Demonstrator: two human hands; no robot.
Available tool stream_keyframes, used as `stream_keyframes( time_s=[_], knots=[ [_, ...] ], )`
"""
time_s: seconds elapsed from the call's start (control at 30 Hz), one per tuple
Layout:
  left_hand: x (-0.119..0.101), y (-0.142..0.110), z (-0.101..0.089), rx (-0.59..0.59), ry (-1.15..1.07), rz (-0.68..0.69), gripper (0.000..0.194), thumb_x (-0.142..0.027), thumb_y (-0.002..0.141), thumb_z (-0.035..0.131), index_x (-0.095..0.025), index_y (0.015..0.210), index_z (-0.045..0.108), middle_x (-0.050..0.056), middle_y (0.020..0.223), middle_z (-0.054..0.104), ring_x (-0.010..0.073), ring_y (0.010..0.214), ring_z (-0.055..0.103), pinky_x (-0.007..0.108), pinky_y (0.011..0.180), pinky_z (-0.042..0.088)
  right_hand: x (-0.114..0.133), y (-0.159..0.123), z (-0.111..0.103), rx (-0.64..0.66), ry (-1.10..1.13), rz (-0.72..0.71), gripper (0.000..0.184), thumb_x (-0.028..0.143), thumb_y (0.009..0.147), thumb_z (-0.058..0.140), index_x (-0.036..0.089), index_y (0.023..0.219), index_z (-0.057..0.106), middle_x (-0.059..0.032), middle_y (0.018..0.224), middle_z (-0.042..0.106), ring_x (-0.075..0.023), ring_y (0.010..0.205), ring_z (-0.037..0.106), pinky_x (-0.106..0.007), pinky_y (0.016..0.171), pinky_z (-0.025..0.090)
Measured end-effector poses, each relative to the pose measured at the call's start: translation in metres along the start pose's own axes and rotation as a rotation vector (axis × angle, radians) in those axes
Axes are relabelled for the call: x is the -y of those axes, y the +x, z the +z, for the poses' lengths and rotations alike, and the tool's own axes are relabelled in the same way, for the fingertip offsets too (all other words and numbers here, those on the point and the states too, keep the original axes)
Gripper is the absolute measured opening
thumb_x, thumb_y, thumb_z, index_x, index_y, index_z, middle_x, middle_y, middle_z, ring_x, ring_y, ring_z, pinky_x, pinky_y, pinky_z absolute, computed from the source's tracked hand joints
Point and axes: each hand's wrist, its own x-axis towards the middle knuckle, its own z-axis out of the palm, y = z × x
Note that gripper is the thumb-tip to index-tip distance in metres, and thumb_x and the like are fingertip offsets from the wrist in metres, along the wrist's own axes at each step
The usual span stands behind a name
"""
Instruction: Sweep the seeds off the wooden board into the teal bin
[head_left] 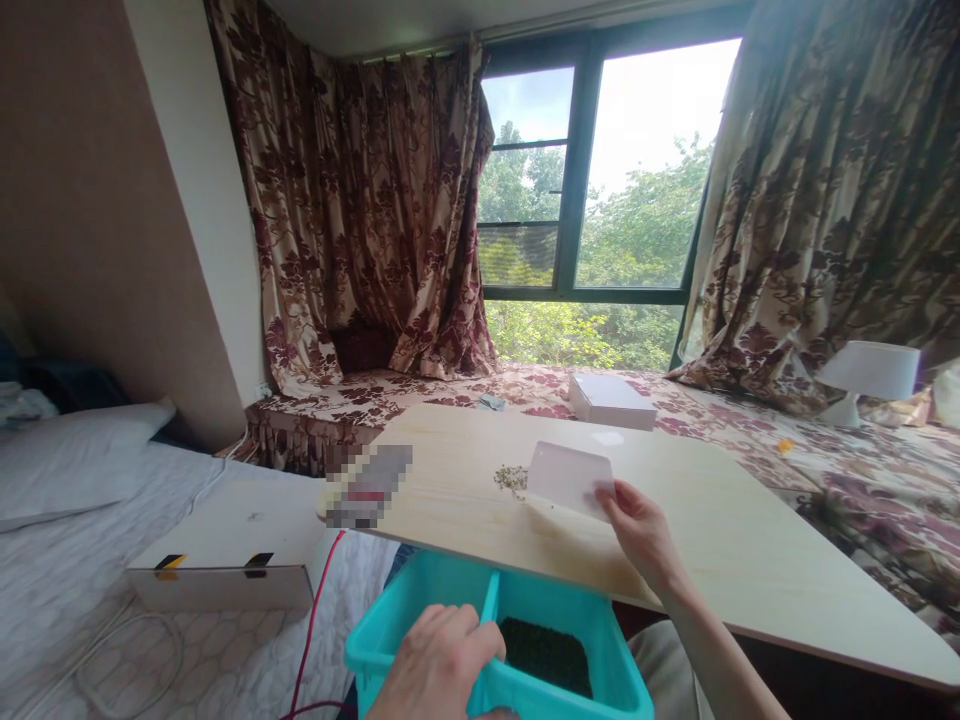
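My right hand [641,530] pinches a white plastic card [570,478] standing on edge on the pale wooden board [735,540]. Just left of the card lies a small heap of dark grains [511,479]. My left hand [439,665] grips the middle divider of a teal plastic bin [375,640] held below the board's near edge. The bin's right compartment holds a layer of dark grains [546,653].
A white flat box [609,399] and a white lamp [868,376] stand on the patterned window seat behind the board. A white cardboard box [225,550] lies on the bed at left, with a red cable [315,620] beside it. Curtains frame the window.
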Motion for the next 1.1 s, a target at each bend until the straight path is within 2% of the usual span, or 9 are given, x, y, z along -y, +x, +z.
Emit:
stream_keyframes(
  time_s=[0.23, 0.43, 0.87, 1.1],
  knots=[
    [-0.011, -0.008, -0.009, -0.015, -0.044, -0.049, 0.023, -0.034, 0.074, 0.070, -0.025, 0.091, 0.059, -0.002, 0.092, 0.057, 0.0197, 0.093, 0.050, 0.029, 0.082, 0.035, 0.004, -0.002, 0.002, -0.005, 0.009, 0.002, 0.037, 0.052, 0.067, 0.066, 0.017, 0.079, 0.068, -0.0076, 0.080, 0.073, -0.0230, 0.078, 0.067, -0.033, 0.073, 0.051],
    [-0.006, -0.008, -0.003, -0.032, -0.043, -0.034, 0.028, -0.037, 0.069, 0.073, -0.025, 0.091, 0.060, -0.002, 0.091, 0.057, 0.0201, 0.092, 0.050, 0.030, 0.081, 0.035, 0.006, -0.002, 0.004, 0.045, -0.015, -0.007, 0.037, 0.053, 0.068, 0.064, 0.017, 0.079, 0.067, -0.0078, 0.081, 0.073, -0.0229, 0.077, 0.067, -0.033, 0.071, 0.051],
    [-0.007, -0.007, -0.003, -0.048, -0.061, -0.028, 0.029, -0.034, 0.068, 0.075, -0.025, 0.090, 0.059, -0.003, 0.090, 0.057, 0.0203, 0.092, 0.050, 0.031, 0.080, 0.035, 0.009, -0.003, 0.000, 0.039, -0.041, 0.015, 0.033, 0.048, 0.068, 0.064, 0.017, 0.079, 0.068, -0.0073, 0.079, 0.073, -0.0229, 0.078, 0.067, -0.032, 0.072, 0.051],
    [-0.004, -0.009, 0.001, -0.074, -0.071, -0.016, 0.027, -0.034, 0.068, 0.075, -0.025, 0.088, 0.058, -0.004, 0.088, 0.057, 0.0195, 0.088, 0.050, 0.030, 0.076, 0.033, 0.001, 0.003, 0.010, 0.040, -0.067, -0.006, 0.030, 0.042, 0.071, 0.060, 0.015, 0.082, 0.067, -0.0078, 0.078, 0.073, -0.0214, 0.073, 0.066, -0.031, 0.067, 0.049]
  ],
)
